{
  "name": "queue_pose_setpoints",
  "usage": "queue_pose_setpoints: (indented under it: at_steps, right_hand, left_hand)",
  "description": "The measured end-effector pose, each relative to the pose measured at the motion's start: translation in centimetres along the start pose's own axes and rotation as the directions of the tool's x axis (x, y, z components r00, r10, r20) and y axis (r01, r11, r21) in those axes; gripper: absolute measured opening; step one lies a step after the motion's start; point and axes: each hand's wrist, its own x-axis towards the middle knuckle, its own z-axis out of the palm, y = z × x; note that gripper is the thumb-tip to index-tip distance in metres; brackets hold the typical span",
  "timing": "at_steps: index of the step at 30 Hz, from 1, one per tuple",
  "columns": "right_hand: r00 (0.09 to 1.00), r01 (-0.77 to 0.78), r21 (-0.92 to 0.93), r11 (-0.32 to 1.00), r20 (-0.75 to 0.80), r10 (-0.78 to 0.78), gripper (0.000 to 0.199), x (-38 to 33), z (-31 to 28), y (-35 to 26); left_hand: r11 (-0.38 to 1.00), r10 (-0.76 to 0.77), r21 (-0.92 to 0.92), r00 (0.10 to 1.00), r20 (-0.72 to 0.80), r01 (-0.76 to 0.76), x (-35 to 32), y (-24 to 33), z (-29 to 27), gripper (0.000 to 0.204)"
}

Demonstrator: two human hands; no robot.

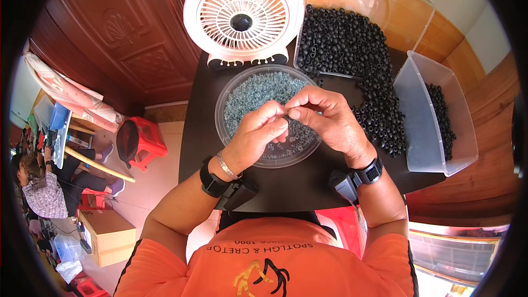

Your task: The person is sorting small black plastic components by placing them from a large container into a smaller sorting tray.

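My left hand [257, 133] and my right hand [331, 122] meet fingertip to fingertip above a round clear tub [221, 126]. Both are closed in a pinch, and whatever lies between the fingers is too small and covered to make out. Many small translucent bluish pieces [258, 91] fill the tub. Beside my right hand, a heap of small black ring-like pieces [379, 99] spreads over the dark table [203, 187]. The heap comes out of a clear box [421, 27] lying at the back.
A white animal-shaped fan [242, 22] stands behind the tub. At the right is a translucent bin [418, 121] with more black pieces. Off to the left are a red stool [146, 143], a cardboard box [107, 234] and another person [47, 192] seated at a table.
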Motion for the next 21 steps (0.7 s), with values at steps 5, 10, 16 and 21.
queue_pose_setpoints:
  at_steps: [5, 10, 16, 21]
  right_hand:
    - [1.000, 0.021, -0.075, 0.997, 0.023, -0.019, 0.007, 0.1, -0.1, -0.2]
    - [1.000, -0.015, 0.018, 1.000, -0.001, 0.015, 0.007, 0.2, 0.0, 0.4]
    - [0.996, 0.011, -0.035, 0.999, -0.090, -0.014, 0.009, 0.2, 0.7, 2.2]
    - [0.986, 0.043, -0.135, 0.990, -0.152, -0.063, 0.011, 0.3, 1.3, 2.7]
  left_hand:
    - [1.000, -0.022, 0.021, 1.000, 0.004, 0.021, 0.1, 0.2, 0.1, 0.016]
    - [1.000, -0.020, 0.021, 1.000, -0.002, 0.020, 0.0, 0.4, 0.1, 0.017]
    - [0.999, -0.012, -0.047, 0.998, -0.064, 0.009, -0.2, 0.5, 0.1, 0.020]
    - [0.991, -0.048, -0.128, 0.997, -0.065, 0.039, -0.2, 0.4, 0.1, 0.023]
